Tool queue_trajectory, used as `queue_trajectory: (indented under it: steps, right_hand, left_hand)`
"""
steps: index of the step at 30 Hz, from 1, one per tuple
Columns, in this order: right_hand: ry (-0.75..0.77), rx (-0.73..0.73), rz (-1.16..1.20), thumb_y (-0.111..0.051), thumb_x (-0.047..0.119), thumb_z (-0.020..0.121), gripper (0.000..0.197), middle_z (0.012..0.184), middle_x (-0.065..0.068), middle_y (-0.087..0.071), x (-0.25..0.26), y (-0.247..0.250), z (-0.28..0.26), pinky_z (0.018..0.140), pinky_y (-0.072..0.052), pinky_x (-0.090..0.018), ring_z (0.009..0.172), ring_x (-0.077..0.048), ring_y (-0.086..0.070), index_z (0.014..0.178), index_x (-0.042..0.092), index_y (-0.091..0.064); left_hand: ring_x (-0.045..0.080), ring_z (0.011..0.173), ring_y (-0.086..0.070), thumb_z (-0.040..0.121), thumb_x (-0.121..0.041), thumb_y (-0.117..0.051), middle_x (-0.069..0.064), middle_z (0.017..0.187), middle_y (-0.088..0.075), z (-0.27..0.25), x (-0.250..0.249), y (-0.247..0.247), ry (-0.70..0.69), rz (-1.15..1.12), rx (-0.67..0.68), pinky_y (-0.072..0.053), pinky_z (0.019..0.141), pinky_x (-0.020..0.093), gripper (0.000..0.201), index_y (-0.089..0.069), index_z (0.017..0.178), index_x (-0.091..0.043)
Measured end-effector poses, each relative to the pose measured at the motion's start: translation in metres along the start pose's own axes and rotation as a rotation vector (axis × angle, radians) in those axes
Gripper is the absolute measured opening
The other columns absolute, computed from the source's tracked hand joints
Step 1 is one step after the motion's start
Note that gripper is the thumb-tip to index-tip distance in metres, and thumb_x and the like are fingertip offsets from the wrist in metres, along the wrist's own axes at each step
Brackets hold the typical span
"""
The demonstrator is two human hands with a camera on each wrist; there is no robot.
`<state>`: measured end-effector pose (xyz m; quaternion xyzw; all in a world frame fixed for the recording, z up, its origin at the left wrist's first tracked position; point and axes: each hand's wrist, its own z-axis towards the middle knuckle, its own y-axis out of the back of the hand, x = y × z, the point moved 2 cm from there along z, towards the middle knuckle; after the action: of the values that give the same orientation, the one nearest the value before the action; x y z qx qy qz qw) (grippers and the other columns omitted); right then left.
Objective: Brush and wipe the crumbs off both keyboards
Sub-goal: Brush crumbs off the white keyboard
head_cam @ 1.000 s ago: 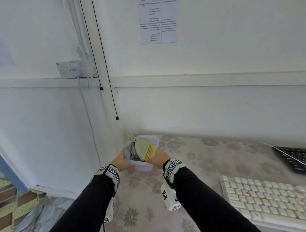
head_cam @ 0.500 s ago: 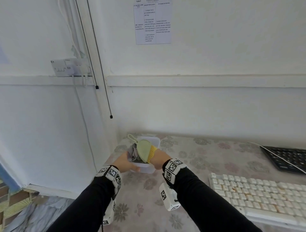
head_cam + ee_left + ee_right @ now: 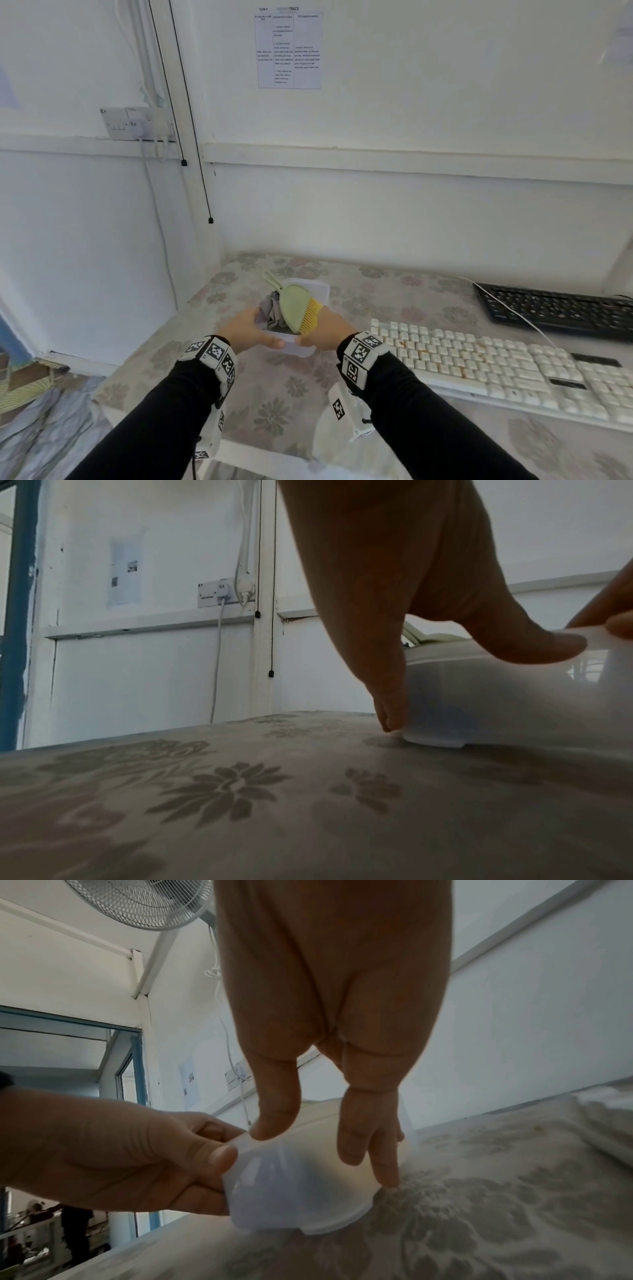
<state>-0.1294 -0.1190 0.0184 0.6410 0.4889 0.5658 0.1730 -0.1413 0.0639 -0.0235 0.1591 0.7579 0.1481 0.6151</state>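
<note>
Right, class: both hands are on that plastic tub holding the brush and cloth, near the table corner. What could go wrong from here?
1. The green brush sticks out above the tub, so it could tip out if the tub is tilted.
2. The tub sits near the table's left edge; a careless push might send it off.
3. Left hand and right hand grip only the near rim, so a lift could slip.
</note>
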Motion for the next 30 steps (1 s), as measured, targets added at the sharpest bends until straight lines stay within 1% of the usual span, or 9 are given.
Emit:
queue_trajectory:
  steps: [3, 8, 12, 15, 19, 22, 24, 27, 30]
  right_hand:
    - [-0.004, 0.005, 0.007, -0.065, 0.037, 0.084, 0.082, 0.134, -0.013, -0.047, -0.011, -0.005, -0.013, 0.077, -0.038, -0.025, 0.120, -0.025, -0.048, 0.141, -0.001, -0.021]
    - [0.006, 0.011, 0.014, -0.068, 0.033, 0.083, 0.076, 0.131, -0.013, -0.049, -0.022, -0.009, -0.026, 0.076, -0.039, -0.026, 0.118, -0.026, -0.050, 0.137, 0.000, -0.026]
    - [0.027, 0.018, 0.046, -0.069, 0.036, 0.079, 0.072, 0.127, -0.012, -0.052, -0.028, -0.015, -0.023, 0.078, -0.043, -0.027, 0.113, -0.025, -0.052, 0.134, 0.005, -0.034]
    - [0.040, -0.014, 0.057, -0.062, 0.046, 0.081, 0.058, 0.110, -0.011, -0.057, -0.026, -0.014, -0.017, 0.068, -0.047, -0.027, 0.103, -0.026, -0.057, 0.122, 0.007, -0.050]
    - [0.034, -0.162, -0.020, -0.051, 0.044, 0.088, 0.065, 0.140, -0.015, -0.035, -0.019, -0.005, -0.010, 0.100, -0.039, -0.040, 0.129, -0.034, -0.035, 0.138, 0.006, -0.033]
    - [0.183, -0.178, -0.053, -0.053, 0.026, 0.089, 0.049, 0.138, -0.015, -0.040, -0.001, 0.000, -0.008, 0.103, -0.038, -0.037, 0.128, -0.029, -0.037, 0.133, 0.005, -0.043]
    - [0.242, -0.151, -0.063, -0.052, 0.019, 0.091, 0.032, 0.122, -0.014, -0.052, 0.011, -0.002, -0.005, 0.098, -0.041, -0.034, 0.118, -0.029, -0.046, 0.118, 0.004, -0.053]
    - [0.204, -0.133, -0.048, -0.054, 0.020, 0.089, 0.015, 0.097, -0.012, -0.055, 0.021, -0.009, 0.002, 0.087, -0.045, -0.033, 0.100, -0.027, -0.053, 0.095, 0.006, -0.055]
    - [0.146, -0.098, -0.139, -0.060, 0.031, 0.086, 0.052, 0.127, -0.017, -0.048, 0.023, -0.016, 0.012, 0.093, -0.042, -0.034, 0.110, -0.029, -0.052, 0.127, 0.003, -0.044]
  left_hand:
    - [0.013, 0.110, -0.051, 0.062, -0.014, -0.089, -0.011, 0.105, -0.057, -0.017, -0.004, -0.013, -0.002, 0.021, -0.011, -0.041, 0.080, 0.019, 0.067, -0.050, 0.116, -0.017]
    - [0.016, 0.107, -0.054, 0.065, 0.003, -0.083, -0.005, 0.106, -0.059, -0.036, -0.005, -0.027, 0.011, -0.044, -0.032, -0.043, 0.082, 0.021, 0.068, -0.049, 0.123, -0.010]
    - [0.021, 0.114, -0.054, 0.049, -0.012, -0.090, -0.002, 0.112, -0.059, -0.039, -0.004, -0.029, 0.049, -0.052, -0.002, -0.044, 0.093, 0.029, 0.088, -0.047, 0.126, -0.009]
    - [0.022, 0.123, -0.049, 0.026, -0.038, -0.092, 0.003, 0.130, -0.053, -0.038, -0.007, -0.025, 0.060, -0.003, 0.048, -0.039, 0.107, 0.039, 0.123, -0.040, 0.135, -0.012]
    - [0.019, 0.135, -0.036, 0.013, -0.054, -0.091, 0.001, 0.145, -0.039, -0.034, -0.011, -0.022, 0.033, 0.027, 0.118, -0.032, 0.111, 0.038, 0.153, -0.029, 0.146, -0.015]
    - [-0.001, 0.109, -0.052, 0.008, -0.050, -0.093, -0.012, 0.121, -0.052, -0.033, -0.015, -0.025, -0.029, -0.090, 0.166, -0.046, 0.088, 0.016, 0.126, -0.045, 0.123, -0.028]
    - [-0.006, 0.101, -0.057, 0.013, -0.043, -0.096, -0.013, 0.116, -0.056, -0.034, -0.016, -0.026, -0.074, -0.167, 0.213, -0.049, 0.080, 0.012, 0.110, -0.048, 0.111, -0.031]
    - [0.007, 0.115, -0.057, 0.020, -0.035, -0.098, -0.005, 0.124, -0.058, -0.026, -0.008, -0.022, -0.073, -0.192, 0.217, -0.050, 0.088, 0.019, 0.110, -0.047, 0.117, -0.028]
    - [0.018, 0.122, -0.056, 0.036, -0.017, -0.098, 0.008, 0.134, -0.056, -0.021, -0.006, -0.019, -0.081, -0.186, 0.238, -0.045, 0.103, 0.038, 0.108, -0.045, 0.129, -0.018]
